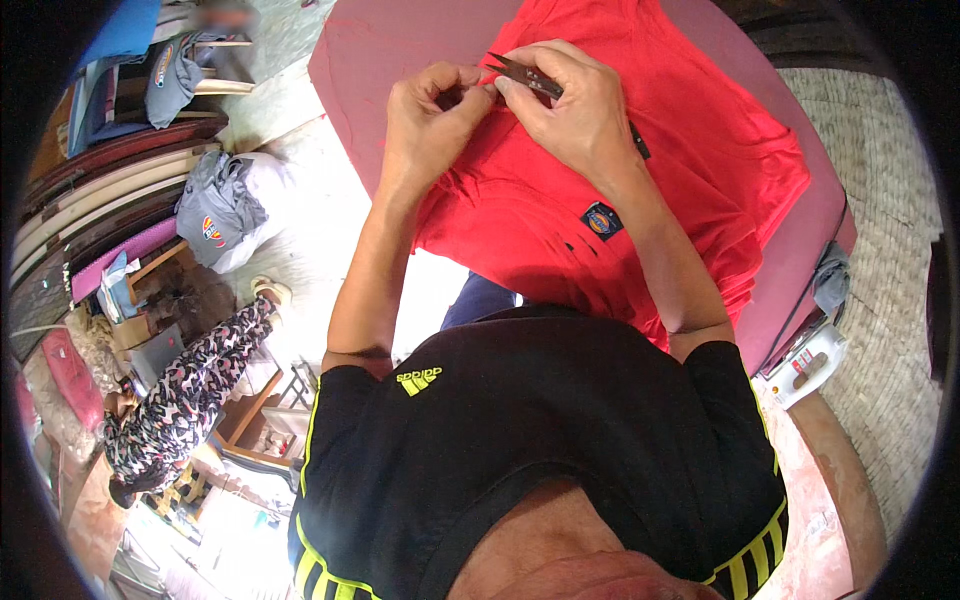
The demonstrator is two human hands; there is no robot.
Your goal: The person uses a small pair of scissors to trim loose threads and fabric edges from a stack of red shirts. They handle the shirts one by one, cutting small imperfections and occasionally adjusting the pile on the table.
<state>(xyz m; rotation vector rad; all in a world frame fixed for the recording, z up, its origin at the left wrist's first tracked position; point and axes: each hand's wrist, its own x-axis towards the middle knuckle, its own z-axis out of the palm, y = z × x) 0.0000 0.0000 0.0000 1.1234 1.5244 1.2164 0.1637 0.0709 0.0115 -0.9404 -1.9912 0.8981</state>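
Note:
A red garment (pixel 690 130) with a dark woven label (pixel 601 221) is spread over the maroon-topped table (pixel 370 60) before me. My right hand (pixel 580 110) is closed around small dark thread snips (pixel 530 76), whose pointed blades face left. Close beside it, my left hand (pixel 435 120) pinches the edge of the red garment between thumb and forefinger. Both hands nearly meet at the fingertips, just below the snip blades. Whether a loose thread lies between the fingers is too small to tell. Several small dark slits or marks show on the cloth near the label.
A white iron (pixel 808 365) stands at the table's right side, with a grey cloth (pixel 832 277) above it. On the left, grey garments (pixel 222 210) hang by stacked boards (pixel 100 215). Farther left, a person in patterned clothes (pixel 190 385) is beside shelves and bundles.

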